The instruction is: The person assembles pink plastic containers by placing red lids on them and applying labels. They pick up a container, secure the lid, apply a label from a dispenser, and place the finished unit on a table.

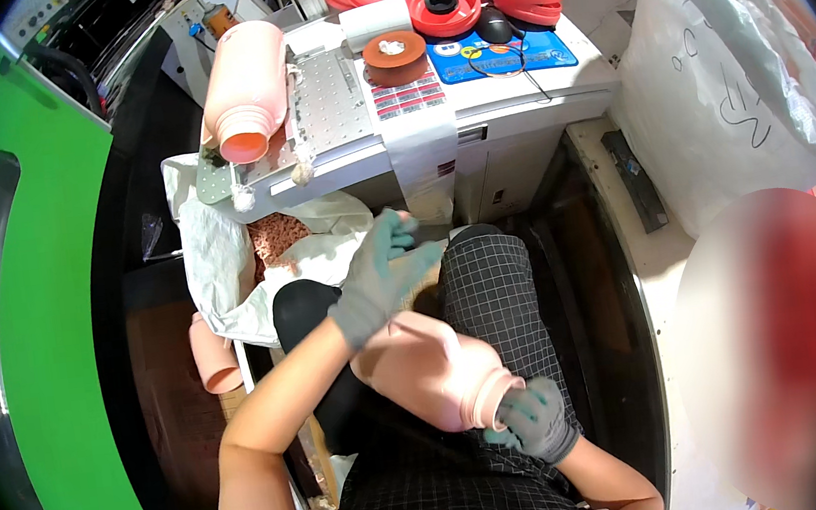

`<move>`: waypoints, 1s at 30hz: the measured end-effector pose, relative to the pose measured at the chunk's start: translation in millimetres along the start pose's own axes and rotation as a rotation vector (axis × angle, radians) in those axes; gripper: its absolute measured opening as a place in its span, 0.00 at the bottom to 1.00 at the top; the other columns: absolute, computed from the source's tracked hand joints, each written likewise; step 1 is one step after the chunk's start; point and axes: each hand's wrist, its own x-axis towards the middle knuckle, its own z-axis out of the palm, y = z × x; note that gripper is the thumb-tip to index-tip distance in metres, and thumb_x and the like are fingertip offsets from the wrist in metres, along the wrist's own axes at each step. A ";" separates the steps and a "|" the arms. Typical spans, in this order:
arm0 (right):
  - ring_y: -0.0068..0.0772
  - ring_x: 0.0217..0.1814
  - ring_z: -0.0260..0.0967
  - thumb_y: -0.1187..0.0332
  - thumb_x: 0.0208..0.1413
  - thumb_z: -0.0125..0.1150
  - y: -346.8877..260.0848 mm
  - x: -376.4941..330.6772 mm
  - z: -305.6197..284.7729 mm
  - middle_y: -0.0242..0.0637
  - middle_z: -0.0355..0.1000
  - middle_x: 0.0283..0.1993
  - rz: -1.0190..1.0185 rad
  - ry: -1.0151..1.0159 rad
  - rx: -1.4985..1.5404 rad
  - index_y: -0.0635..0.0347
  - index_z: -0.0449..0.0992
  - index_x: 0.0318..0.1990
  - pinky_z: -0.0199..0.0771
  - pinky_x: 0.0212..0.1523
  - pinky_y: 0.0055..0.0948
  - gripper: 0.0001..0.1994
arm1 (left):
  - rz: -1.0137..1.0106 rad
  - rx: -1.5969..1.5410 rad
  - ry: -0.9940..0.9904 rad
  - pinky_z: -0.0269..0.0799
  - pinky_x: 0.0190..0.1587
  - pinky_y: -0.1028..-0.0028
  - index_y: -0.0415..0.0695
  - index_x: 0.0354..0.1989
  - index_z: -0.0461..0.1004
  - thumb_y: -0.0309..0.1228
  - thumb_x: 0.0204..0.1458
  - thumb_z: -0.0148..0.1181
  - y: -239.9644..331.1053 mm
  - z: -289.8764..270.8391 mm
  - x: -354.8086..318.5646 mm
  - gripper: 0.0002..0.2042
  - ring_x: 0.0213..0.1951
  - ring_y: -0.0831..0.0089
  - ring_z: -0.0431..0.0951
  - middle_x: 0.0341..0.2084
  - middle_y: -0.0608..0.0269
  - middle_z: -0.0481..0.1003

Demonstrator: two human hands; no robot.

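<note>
Across my lap lies a pale pink plastic jug [432, 373] with a moulded handle, tilted so that its mouth points to the lower right. My right hand [537, 420], in a grey-green work glove, is closed at the rim of the mouth; some of its fingertips are hidden there. Above the jug's base end, my left hand [372, 277] wears a similar glove. Its fingers are spread and hold nothing; whether the heel of that hand touches the jug I cannot tell.
On the white table ahead are another pink jug [249, 92], red rings [445, 7], a brown tape roll [396, 58] and a label strip [410, 99]. A white sack [218, 267] with pink scraps stands below. At right is a large white bag [721, 88]; a pink piece [214, 356] lies lower left.
</note>
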 end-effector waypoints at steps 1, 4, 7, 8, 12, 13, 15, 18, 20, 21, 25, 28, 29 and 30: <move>0.32 0.30 0.68 0.53 0.48 0.73 -0.3 -15.0 1.1 0.26 0.76 0.39 -0.032 -0.030 -0.043 0.47 0.83 0.37 0.67 0.32 0.34 0.13 | -0.088 0.002 0.099 0.72 0.62 0.68 0.31 0.69 0.61 0.33 0.59 0.71 -20.7 7.4 21.4 0.34 0.59 0.66 0.72 0.61 0.48 0.70; 0.29 0.28 0.68 0.48 0.45 0.76 -12.6 -10.9 -24.0 0.26 0.76 0.39 -0.076 -0.089 -0.002 0.47 0.83 0.38 0.67 0.30 0.32 0.18 | -0.288 0.204 0.186 0.71 0.64 0.66 0.32 0.70 0.63 0.41 0.56 0.73 -80.6 5.0 108.8 0.39 0.62 0.64 0.73 0.61 0.47 0.73; 0.30 0.25 0.69 0.42 0.47 0.75 -4.5 10.7 -62.0 0.28 0.77 0.36 -0.056 -0.169 0.117 0.49 0.83 0.36 0.65 0.25 0.32 0.22 | -0.344 0.248 0.082 0.70 0.65 0.63 0.33 0.71 0.66 0.50 0.53 0.74 -110.9 -9.2 157.9 0.44 0.65 0.61 0.73 0.61 0.45 0.76; 0.31 0.25 0.69 0.42 0.48 0.74 4.1 14.2 -72.1 0.29 0.77 0.36 0.034 -0.182 0.164 0.51 0.83 0.35 0.65 0.25 0.33 0.22 | -0.277 0.073 -0.036 0.69 0.65 0.66 0.33 0.70 0.67 0.45 0.56 0.71 -89.7 3.4 152.4 0.38 0.65 0.63 0.74 0.61 0.48 0.77; 0.23 0.40 0.71 0.79 0.59 0.63 42.3 85.2 -46.5 0.41 0.76 0.51 0.529 0.431 0.360 0.67 0.75 0.56 0.73 0.44 0.25 0.17 | -0.032 -0.395 -0.337 0.67 0.65 0.71 0.34 0.66 0.74 0.38 0.60 0.67 -67.4 -3.7 92.5 0.28 0.61 0.69 0.75 0.60 0.56 0.78; 0.16 0.39 0.66 0.78 0.60 0.66 54.8 105.9 -37.7 0.39 0.75 0.58 0.730 0.437 0.578 0.68 0.70 0.66 0.72 0.43 0.22 0.26 | -0.038 -0.504 -0.368 0.67 0.65 0.71 0.34 0.65 0.75 0.37 0.61 0.66 -51.5 -2.9 74.2 0.27 0.61 0.70 0.75 0.59 0.57 0.78; 0.13 0.37 0.64 0.74 0.60 0.69 90.8 144.4 -14.4 0.42 0.68 0.70 0.730 0.456 0.840 0.66 0.61 0.74 0.71 0.42 0.18 0.35 | -0.082 -0.569 -0.389 0.68 0.66 0.69 0.32 0.63 0.75 0.34 0.61 0.62 -0.1 -3.4 40.9 0.24 0.59 0.70 0.75 0.56 0.58 0.79; 0.20 0.42 0.76 0.74 0.62 0.66 124.5 187.4 -0.4 0.39 0.78 0.56 0.834 0.122 1.406 0.66 0.66 0.70 0.78 0.45 0.21 0.29 | -0.087 -0.577 -0.322 0.68 0.66 0.69 0.32 0.63 0.75 0.33 0.60 0.63 -6.7 -4.5 31.6 0.25 0.57 0.71 0.77 0.56 0.56 0.79; 0.22 0.43 0.77 0.74 0.63 0.65 130.7 190.4 13.2 0.38 0.79 0.51 0.860 0.173 1.403 0.67 0.69 0.67 0.79 0.46 0.23 0.26 | 0.080 -0.166 0.010 0.67 0.67 0.64 0.35 0.63 0.74 0.37 0.57 0.68 -5.2 -3.9 29.7 0.27 0.61 0.62 0.73 0.57 0.53 0.77; 0.23 0.44 0.78 0.74 0.63 0.64 132.8 190.4 18.5 0.37 0.80 0.49 0.877 0.199 1.400 0.67 0.70 0.66 0.80 0.47 0.24 0.24 | 0.233 0.106 0.255 0.67 0.67 0.62 0.36 0.63 0.74 0.37 0.57 0.70 -2.4 3.8 32.6 0.27 0.61 0.59 0.72 0.57 0.52 0.76; 0.21 0.46 0.77 0.76 0.65 0.63 138.4 187.4 29.8 0.36 0.79 0.50 0.810 0.237 1.326 0.69 0.72 0.63 0.79 0.50 0.24 0.21 | 0.703 0.748 0.468 0.65 0.64 0.53 0.48 0.54 0.77 0.40 0.48 0.75 32.5 13.9 55.1 0.25 0.60 0.54 0.70 0.53 0.58 0.74; 0.20 0.48 0.76 0.77 0.65 0.62 142.7 189.9 35.8 0.36 0.79 0.52 0.763 0.243 1.274 0.69 0.72 0.63 0.78 0.52 0.23 0.20 | 0.836 0.841 0.469 0.67 0.59 0.52 0.51 0.41 0.79 0.37 0.44 0.74 32.5 26.5 73.3 0.15 0.53 0.57 0.73 0.44 0.67 0.78; 0.20 0.49 0.75 0.77 0.64 0.62 142.9 190.0 35.7 0.36 0.79 0.52 0.765 0.242 1.253 0.69 0.72 0.63 0.77 0.52 0.23 0.20 | 0.835 0.826 0.461 0.67 0.58 0.51 0.51 0.39 0.79 0.36 0.44 0.73 31.1 28.8 74.7 0.13 0.52 0.57 0.74 0.42 0.68 0.78; 0.20 0.50 0.75 0.77 0.64 0.62 143.2 190.4 35.3 0.36 0.78 0.52 0.766 0.240 1.232 0.69 0.73 0.63 0.77 0.53 0.23 0.20 | 0.834 0.812 0.454 0.67 0.57 0.51 0.51 0.37 0.80 0.36 0.45 0.73 30.5 31.2 75.7 0.12 0.51 0.57 0.74 0.40 0.68 0.79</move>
